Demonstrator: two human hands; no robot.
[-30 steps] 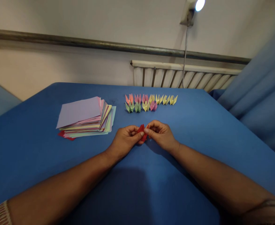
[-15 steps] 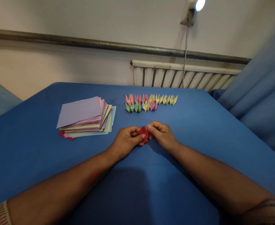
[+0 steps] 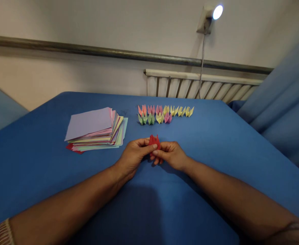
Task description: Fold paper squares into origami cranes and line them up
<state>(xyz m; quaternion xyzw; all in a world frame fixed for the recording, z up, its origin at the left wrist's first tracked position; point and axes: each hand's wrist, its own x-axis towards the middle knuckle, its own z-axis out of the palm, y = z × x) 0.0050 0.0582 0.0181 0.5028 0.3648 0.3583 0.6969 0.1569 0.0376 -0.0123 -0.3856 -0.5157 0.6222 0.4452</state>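
Between my two hands is a small red origami crane (image 3: 154, 140), its folded points facing up and away from me. My left hand (image 3: 134, 154) pinches its left side, with the thumb lying across the front. From the right, my right hand (image 3: 172, 154) grips its lower edge between thumb and fingers. Part of the red paper is hidden behind the thumbs. Beyond my hands, several folded paper cranes (image 3: 160, 118) stand in two rows, in orange, pink, yellow and green.
On the left lies a thick stack of coloured paper sheets (image 3: 90, 124), lavender on top. All rest on a blue-covered table (image 3: 205, 143). Behind it are a white radiator (image 3: 175, 73), a metal pipe (image 3: 101, 52) and a lit plug-in lamp (image 3: 217, 12). A blue curtain (image 3: 287, 112) hangs at right.
My right hand has moved from the crane's upper right tip down to its lower edge. The red paper now shows separate upright points. The view has shifted slightly.
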